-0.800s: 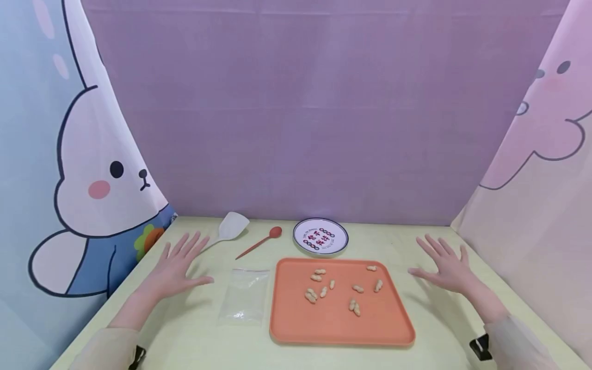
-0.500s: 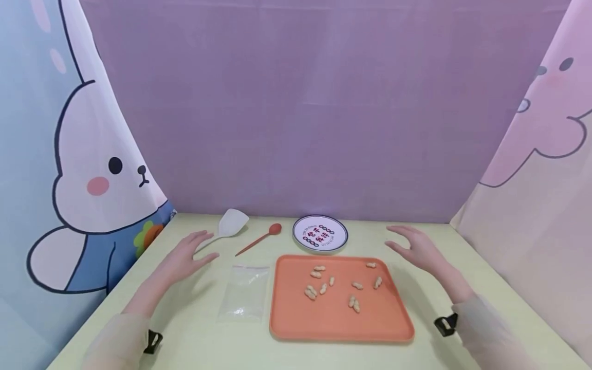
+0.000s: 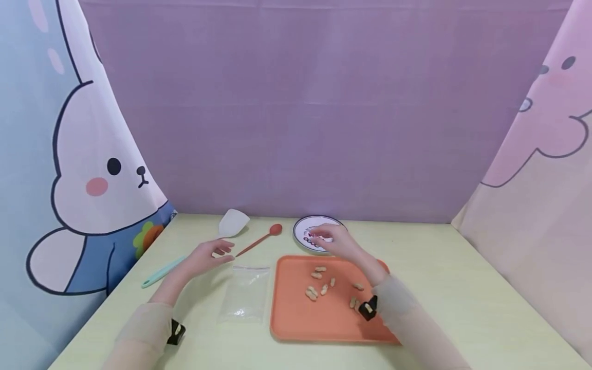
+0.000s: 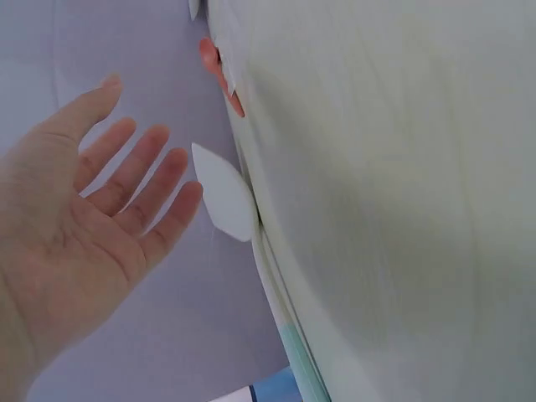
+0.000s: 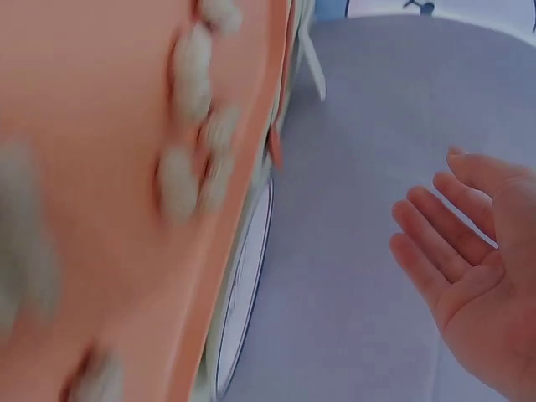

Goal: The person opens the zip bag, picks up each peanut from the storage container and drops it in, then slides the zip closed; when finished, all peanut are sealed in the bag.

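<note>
My left hand [image 3: 206,258] hovers over the table with relaxed fingers and holds nothing; its fingertips are near the handle end of a red spoon [image 3: 255,244]. Behind that hand lies a spatula with a white blade [image 3: 233,224] and a mint-green handle [image 3: 163,272], its middle hidden by the hand. My right hand [image 3: 339,240] reaches across the orange tray [image 3: 296,324], fingers loosely bent and nothing between them, and overlaps the white plate [image 3: 300,232] in the head view. Several peanuts [image 3: 312,293] lie on the tray, some hidden under the right forearm.
A clear zip bag [image 3: 244,295] lies flat between the left hand and the tray. A purple curtain [image 3: 296,113] hangs along the table's back edge, with printed cloth on both sides.
My right hand has swung left from beside the tray to over the plate. My left hand has moved right and slightly down, uncovering the spatula's green handle. The tableware has stayed put.
</note>
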{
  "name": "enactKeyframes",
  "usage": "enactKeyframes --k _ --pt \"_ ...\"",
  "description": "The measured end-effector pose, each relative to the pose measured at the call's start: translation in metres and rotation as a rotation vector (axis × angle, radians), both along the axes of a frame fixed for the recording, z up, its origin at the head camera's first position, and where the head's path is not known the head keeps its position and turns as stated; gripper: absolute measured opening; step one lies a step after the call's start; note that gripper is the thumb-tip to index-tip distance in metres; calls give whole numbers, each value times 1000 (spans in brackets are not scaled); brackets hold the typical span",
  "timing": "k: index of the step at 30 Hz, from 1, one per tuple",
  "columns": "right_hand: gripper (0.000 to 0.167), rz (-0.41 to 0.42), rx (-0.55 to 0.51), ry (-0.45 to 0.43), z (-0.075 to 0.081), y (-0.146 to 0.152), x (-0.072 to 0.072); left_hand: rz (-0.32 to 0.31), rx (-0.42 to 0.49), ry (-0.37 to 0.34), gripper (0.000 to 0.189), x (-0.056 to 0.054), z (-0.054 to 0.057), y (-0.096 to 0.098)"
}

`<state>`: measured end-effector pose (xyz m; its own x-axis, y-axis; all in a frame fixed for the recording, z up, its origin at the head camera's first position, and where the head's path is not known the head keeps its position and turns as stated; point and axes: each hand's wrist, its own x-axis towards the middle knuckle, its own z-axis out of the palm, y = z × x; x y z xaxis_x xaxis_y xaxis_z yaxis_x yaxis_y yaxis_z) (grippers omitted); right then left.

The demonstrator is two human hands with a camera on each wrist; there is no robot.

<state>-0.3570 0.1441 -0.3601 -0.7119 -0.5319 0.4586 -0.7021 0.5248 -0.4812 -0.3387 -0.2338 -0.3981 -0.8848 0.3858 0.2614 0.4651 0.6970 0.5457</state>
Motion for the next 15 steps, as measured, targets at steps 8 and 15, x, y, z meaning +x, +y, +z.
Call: enactKeyframes --k 8,15 --pt "28 86 13 -91 -6 -55 -3 -29 -11 -44 41 -1 -2 19" --pt "30 141 36 -179 -17 -87 -5 -12 -60 -160 48 -4 -11 23"
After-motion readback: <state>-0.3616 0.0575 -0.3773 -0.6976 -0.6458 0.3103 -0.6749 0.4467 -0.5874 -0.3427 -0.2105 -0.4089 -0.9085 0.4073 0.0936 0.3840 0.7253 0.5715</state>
